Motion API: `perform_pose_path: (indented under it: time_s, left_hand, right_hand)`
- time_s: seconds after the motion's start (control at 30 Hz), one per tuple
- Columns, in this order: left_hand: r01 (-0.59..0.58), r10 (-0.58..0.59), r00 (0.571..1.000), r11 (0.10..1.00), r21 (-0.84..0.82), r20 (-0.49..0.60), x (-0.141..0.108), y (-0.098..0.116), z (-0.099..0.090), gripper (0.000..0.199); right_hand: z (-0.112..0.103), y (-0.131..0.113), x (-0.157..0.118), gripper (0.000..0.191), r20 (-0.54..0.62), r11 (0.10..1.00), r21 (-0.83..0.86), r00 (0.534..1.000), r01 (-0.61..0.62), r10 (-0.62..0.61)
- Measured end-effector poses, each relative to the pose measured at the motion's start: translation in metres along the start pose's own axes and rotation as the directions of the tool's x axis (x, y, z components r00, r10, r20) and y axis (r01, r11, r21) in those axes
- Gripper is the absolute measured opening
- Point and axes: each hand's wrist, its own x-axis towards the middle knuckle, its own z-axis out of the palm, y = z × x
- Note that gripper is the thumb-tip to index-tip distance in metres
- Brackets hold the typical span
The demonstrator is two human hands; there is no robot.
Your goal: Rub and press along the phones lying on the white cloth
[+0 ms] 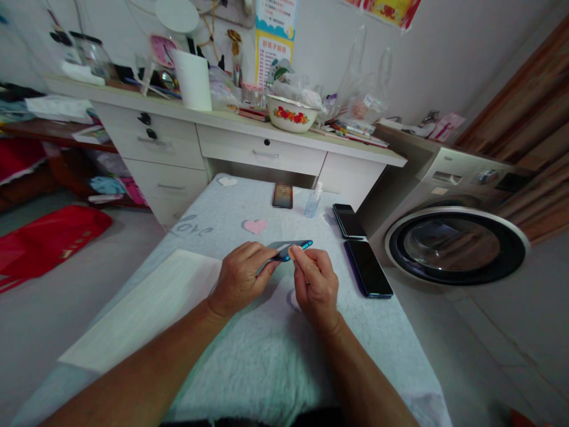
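Over the middle of the cloth-covered table, my left hand (246, 271) grips a blue-edged smartphone (299, 244) by its left end, thumb below and fingers on top. The phone is held nearly flat, with its bottom edge facing me. My right hand (317, 283) is closed, its thumb and index finger pressed together right at that edge. Whatever the right fingers pinch, if anything, is too small or hidden to make out. To the right, two more phones lie face up, a dark blue one (368, 268) and a smaller black one (349, 221).
A small clear spray bottle (313, 201) stands near the table's far side, beside a blurred brown card-like item (283, 196). White paper (146, 311) lies at the left. Behind is a drawer desk (262, 145) with an enamel bowl (292, 114); a washing machine (453, 246) stands right.
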Motion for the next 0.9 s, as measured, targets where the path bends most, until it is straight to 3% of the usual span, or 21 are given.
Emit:
perform_pose_path:
  time_s: [0.37, 0.63, 0.9]
  left_hand:
    - [-0.003, 0.003, 1.0, 1.0, -0.006, -0.007, -0.001, -0.001, 0.001, 0.015]
    - [-0.006, 0.006, 1.0, 1.0, 0.005, -0.008, -0.001, -0.001, 0.0, 0.015]
    - [-0.007, 0.007, 1.0, 1.0, -0.011, -0.017, 0.0, 0.0, -0.001, 0.014]
  right_hand:
    - [-0.005, 0.012, 0.01, 0.035, -0.12, 0.99, -0.055, 0.986, -0.127, 0.119]
    - [-0.003, 0.003, 0.008, 0.04, -0.087, 0.998, -0.043, 0.995, -0.043, 0.039]
    - [0.001, -0.005, -0.002, 0.046, 0.024, 1.0, 0.001, 1.0, 0.013, -0.013]
